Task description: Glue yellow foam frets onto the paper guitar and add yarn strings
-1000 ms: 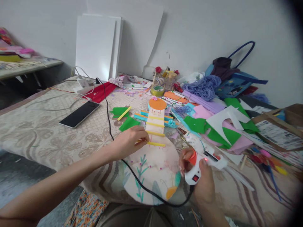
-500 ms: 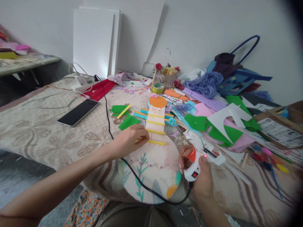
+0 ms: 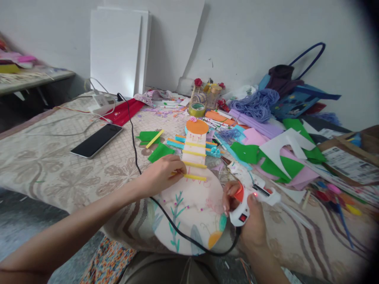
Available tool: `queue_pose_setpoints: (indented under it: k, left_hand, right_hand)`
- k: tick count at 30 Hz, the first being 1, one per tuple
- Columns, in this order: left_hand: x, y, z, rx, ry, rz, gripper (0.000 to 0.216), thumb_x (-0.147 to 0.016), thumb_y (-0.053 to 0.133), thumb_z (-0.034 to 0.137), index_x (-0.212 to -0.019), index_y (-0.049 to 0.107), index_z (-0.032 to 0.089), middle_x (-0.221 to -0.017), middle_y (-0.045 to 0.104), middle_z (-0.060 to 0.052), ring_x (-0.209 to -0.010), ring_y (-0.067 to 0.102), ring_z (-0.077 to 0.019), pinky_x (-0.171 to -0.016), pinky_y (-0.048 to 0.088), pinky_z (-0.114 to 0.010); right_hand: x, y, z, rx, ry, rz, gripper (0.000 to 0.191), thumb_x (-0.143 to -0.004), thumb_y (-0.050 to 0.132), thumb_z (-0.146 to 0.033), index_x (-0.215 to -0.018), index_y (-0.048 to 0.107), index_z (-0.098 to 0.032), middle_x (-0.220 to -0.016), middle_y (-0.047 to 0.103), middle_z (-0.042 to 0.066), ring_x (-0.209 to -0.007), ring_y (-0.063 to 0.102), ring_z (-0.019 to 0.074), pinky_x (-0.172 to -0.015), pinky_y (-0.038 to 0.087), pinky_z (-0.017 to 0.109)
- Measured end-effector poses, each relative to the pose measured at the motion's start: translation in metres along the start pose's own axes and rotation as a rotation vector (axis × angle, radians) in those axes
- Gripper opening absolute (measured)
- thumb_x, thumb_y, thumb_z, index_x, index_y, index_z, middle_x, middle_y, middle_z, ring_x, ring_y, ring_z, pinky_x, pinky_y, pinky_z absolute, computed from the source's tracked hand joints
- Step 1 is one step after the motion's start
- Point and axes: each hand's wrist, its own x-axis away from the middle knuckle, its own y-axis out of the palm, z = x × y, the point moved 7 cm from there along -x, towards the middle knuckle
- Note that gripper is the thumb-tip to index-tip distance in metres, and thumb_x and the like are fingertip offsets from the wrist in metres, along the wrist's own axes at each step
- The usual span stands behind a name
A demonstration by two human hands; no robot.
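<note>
Guitar-shaped cutout (image 3: pixel 192 197), white and painted with leaves and flowers, lies at the middle of the frame, its round body toward the lower edge and its neck running up to an orange disc (image 3: pixel 197 127). The left forearm stretches in from the lower left corner, nearly straight; the left hand (image 3: pixel 166 174) is turned palm down, knuckles up, fingers bent toward the right — they close in a pinch on the left end of the lowest yellow strip (image 3: pixel 196 177), which lies across the base of the neck. The right forearm rises from the bottom right, and the right hand (image 3: pixel 255 221) is wrapped around the handle of a white glue gun (image 3: pixel 243 203), thumb along its near side, fingers curled at the orange trigger; whether the trigger is pressed I cannot tell. The gun's nozzle points to the upper left, beside the neck. A black cord (image 3: pixel 173 225) loops from the handle across the round body, passes by the left wrist and climbs toward the upper left — right of a phone (image 3: pixel 97 141)
</note>
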Motion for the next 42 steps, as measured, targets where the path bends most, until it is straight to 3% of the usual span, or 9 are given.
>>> queue_pose_setpoints:
  k: [42]
  left_hand:
    - [0.0045,0.0014,0.0051,-0.012,0.009,-0.017,0.016,-0.088,0.049,0.011,-0.082,0.064,0.014,-0.082,0.062,-0.005,-0.075,0.056,-0.0143,-0.07,0.044,-0.026]
  right_hand:
    - [-0.0005,0.0004,-0.0005,0.067,0.032,0.017,0.033,-0.087,0.051,-0.051,-0.081,0.062,-0.02,-0.093,0.062,0.007,-0.065,0.056,0.0179,-0.051,0.044,0.03]
